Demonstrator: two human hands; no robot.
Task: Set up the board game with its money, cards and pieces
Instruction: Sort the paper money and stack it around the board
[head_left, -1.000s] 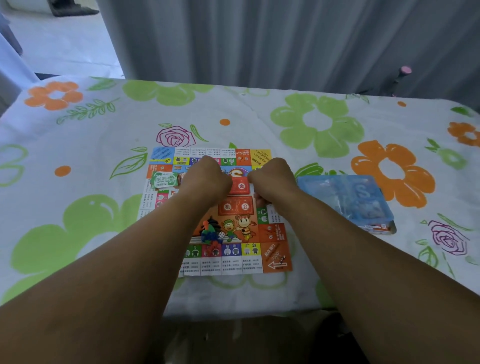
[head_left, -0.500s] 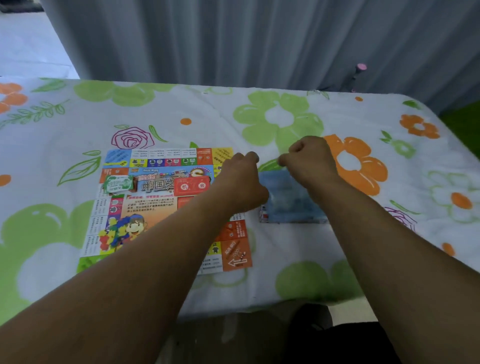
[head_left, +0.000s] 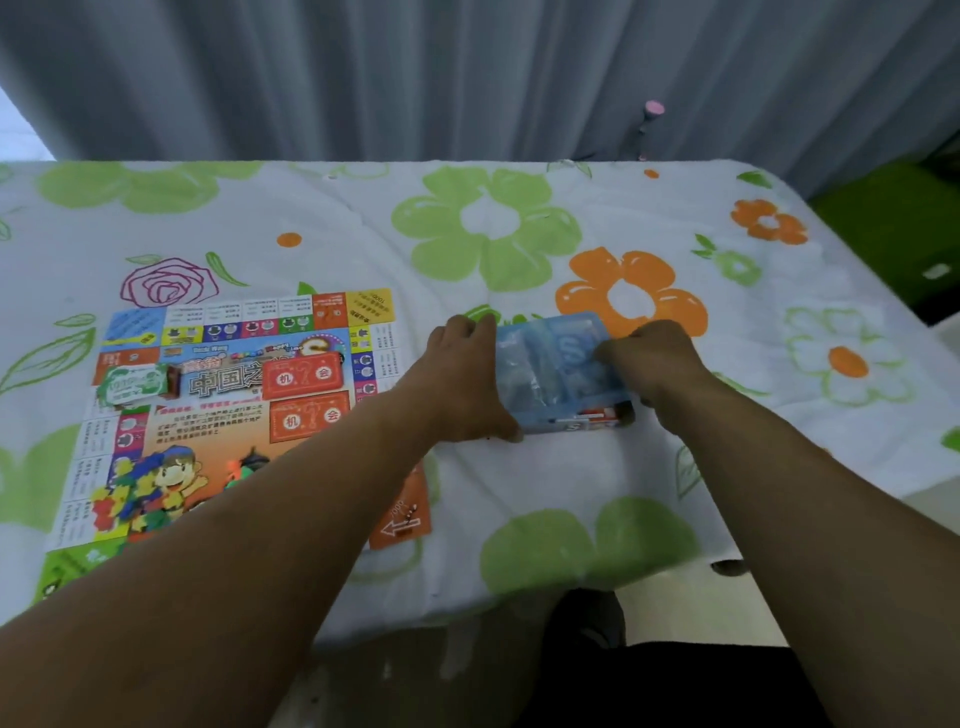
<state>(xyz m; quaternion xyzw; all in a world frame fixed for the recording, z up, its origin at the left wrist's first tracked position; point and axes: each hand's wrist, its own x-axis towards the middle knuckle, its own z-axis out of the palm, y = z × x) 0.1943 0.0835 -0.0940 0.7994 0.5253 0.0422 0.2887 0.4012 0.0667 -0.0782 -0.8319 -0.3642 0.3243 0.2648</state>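
The colourful game board (head_left: 218, 415) lies flat on the left of the table. On it sit a red card stack (head_left: 304, 378), a green-and-white money stack (head_left: 132, 385) and a heap of small coloured plastic pieces (head_left: 130, 506). Right of the board lies the game box under a clear blue plastic tray (head_left: 556, 371). My left hand (head_left: 462, 384) grips the tray's left edge. My right hand (head_left: 649, 364) grips its right side, fingers curled on top.
A white cloth (head_left: 545, 467) with green and orange flowers covers the table; its front edge runs just below my forearms. Grey curtains (head_left: 467, 78) hang behind. A green surface (head_left: 898, 223) lies beyond the table's right edge.
Both hands left the middle of the board and moved right to the blue tray, then closed on its two sides. The view turned right with them.
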